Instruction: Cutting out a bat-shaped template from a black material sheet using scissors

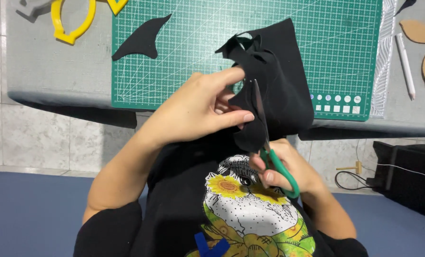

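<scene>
While the left hand (200,107) pinches the black felt sheet (279,81) between thumb and fingers at the table's near edge, the right hand (286,166) is closed through the green handles of the scissors (267,138), whose blades stand partway into the fabric. One curved black cut-out (143,38) already lies on the green cutting mat (198,57). Scalloped edges show the current shape is partly cut, with more outline apparently left.
</scene>
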